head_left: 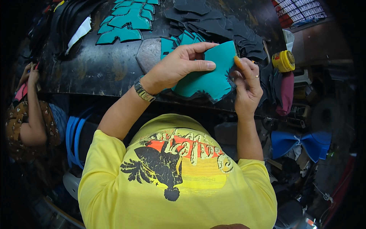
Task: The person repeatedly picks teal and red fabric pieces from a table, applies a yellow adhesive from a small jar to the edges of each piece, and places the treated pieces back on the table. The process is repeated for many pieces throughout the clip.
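Note:
My left hand (pixel 179 63) pinches a teal cut piece (pixel 213 78) of thin sheet material by its upper left, the thumb lying on top. The piece has a dark edge and small notches along its lower and right sides. My right hand (pixel 247 82), fingers curled, has an orange-brown index fingertip against the piece's right edge; a ring shows on one finger. Behind my left hand lie more teal pieces (pixel 188 38), partly hidden, beside a grey stone slab (pixel 149 55) at the front of the dark table (pixel 84 78).
Teal pieces (pixel 131 21) lie in overlapping rows at the back, with black pieces (pixel 206 21) piled farther right. A yellow tub (pixel 283 61) is by the right edge above maroon cloth (pixel 286 93). At far left, a co-worker's hands (pixel 32 74) hold something pink.

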Demonstrator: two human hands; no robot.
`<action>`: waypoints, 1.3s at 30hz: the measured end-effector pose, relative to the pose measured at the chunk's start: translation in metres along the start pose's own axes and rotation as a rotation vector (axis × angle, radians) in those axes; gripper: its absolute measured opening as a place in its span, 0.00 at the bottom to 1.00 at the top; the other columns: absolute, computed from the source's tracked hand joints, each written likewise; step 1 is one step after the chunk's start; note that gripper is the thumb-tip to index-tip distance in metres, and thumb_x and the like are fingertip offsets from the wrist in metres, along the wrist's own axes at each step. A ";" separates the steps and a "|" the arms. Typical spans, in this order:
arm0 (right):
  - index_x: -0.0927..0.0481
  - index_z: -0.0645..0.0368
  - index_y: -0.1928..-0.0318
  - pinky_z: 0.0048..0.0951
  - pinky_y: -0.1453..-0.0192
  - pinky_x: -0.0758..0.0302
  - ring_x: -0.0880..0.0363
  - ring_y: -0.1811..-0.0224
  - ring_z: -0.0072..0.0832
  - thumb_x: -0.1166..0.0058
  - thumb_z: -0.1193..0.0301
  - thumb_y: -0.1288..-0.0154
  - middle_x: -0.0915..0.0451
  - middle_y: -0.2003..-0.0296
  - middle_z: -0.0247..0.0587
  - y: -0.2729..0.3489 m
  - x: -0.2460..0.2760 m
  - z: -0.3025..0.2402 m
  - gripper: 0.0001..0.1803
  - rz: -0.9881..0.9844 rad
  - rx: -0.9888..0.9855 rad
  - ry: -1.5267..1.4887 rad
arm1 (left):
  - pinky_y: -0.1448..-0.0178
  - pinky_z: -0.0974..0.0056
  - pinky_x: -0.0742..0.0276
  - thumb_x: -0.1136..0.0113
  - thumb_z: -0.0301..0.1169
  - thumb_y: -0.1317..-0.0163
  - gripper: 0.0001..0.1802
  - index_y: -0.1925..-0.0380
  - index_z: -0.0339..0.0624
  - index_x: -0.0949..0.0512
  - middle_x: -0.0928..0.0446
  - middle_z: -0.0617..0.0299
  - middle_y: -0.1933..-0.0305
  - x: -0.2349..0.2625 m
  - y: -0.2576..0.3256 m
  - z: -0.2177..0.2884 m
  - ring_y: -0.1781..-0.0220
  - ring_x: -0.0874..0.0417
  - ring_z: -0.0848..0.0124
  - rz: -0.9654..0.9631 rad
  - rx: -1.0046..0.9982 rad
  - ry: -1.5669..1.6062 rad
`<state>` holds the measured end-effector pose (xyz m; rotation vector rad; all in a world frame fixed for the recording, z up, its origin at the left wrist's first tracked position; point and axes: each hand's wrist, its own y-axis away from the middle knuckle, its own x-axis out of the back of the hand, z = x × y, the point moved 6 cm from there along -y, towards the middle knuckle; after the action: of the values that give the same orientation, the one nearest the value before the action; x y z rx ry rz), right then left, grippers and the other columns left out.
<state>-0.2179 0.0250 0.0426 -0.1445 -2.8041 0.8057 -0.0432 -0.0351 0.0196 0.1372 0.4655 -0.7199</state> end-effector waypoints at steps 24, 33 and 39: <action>0.13 0.58 0.50 0.23 0.51 0.26 0.22 0.56 0.28 0.36 0.83 0.40 0.20 0.56 0.40 0.009 -0.001 -0.006 0.17 -0.220 0.125 -0.235 | 0.44 0.64 0.14 0.39 0.29 0.30 0.31 0.30 0.36 0.36 0.20 0.54 0.42 -0.005 -0.002 -0.029 0.48 0.13 0.69 -0.097 0.097 0.478; 0.14 0.61 0.54 0.27 0.46 0.26 0.22 0.51 0.31 0.47 0.90 0.41 0.22 0.53 0.40 -0.011 0.068 -0.020 0.18 0.079 0.047 0.537 | 0.37 0.58 0.19 0.40 0.23 0.33 0.27 0.35 0.39 0.33 0.22 0.57 0.41 0.005 0.010 -0.020 0.42 0.18 0.67 0.231 -0.026 0.473; 0.17 0.64 0.48 0.29 0.36 0.30 0.23 0.44 0.29 0.45 0.88 0.40 0.21 0.48 0.40 -0.020 0.074 -0.015 0.19 -0.086 -0.113 0.876 | 0.43 0.60 0.17 0.34 0.18 0.39 0.18 0.48 0.37 0.23 0.18 0.60 0.49 -0.009 0.017 -0.026 0.48 0.16 0.67 0.182 0.030 0.403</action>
<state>-0.2863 0.0271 0.0792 -0.3058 -2.0012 0.4091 -0.0475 -0.0101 0.0003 0.3522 0.8159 -0.5194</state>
